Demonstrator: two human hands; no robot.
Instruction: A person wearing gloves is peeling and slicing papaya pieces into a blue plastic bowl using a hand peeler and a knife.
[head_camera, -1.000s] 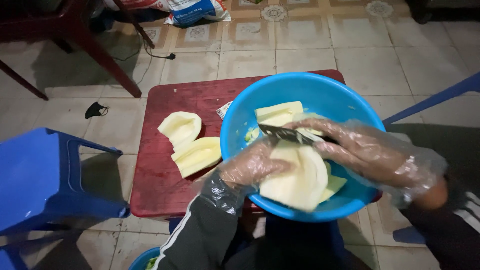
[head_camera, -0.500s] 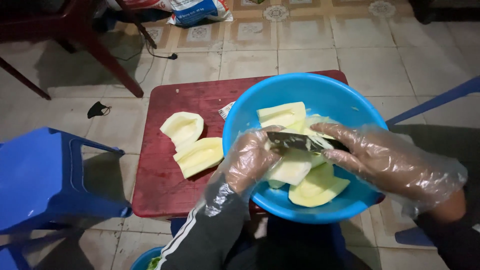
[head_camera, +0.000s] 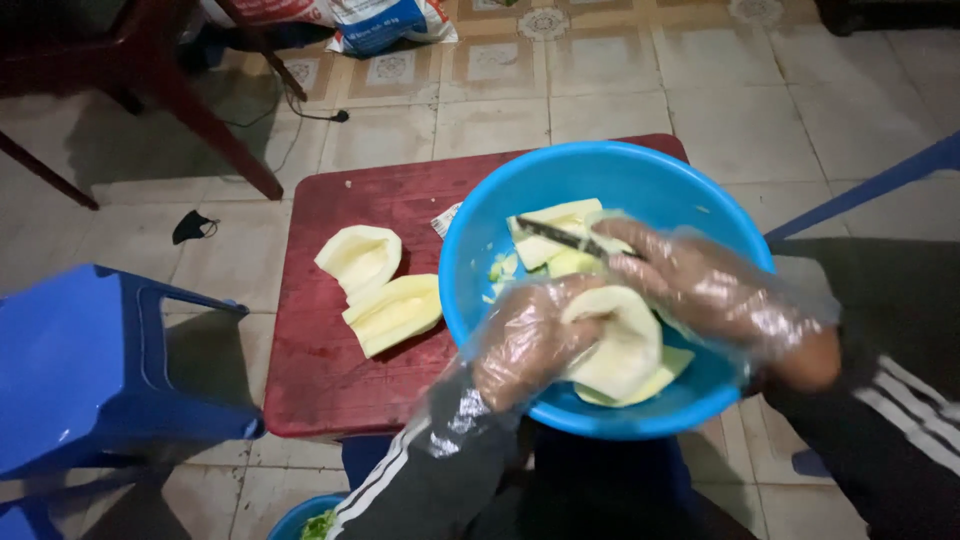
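Peeled melon piece, cut over blue bowl (head_camera: 470, 250).
L hand (head_camera: 525, 345) grip clamps melon piece (head_camera: 620, 345); R hand (head_camera: 700, 290) pinches knife (head_camera: 572, 236). I judge slick gloves → blade slip toward L fingers.

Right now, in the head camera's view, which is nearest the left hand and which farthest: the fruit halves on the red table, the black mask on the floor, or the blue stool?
From the left hand:
1. Fruit halves, on the red table just left of the bowl.
2. Blue stool, at the far left.
3. Black mask, on the floor up and left, beyond the table.
The stool and mask are close to call.
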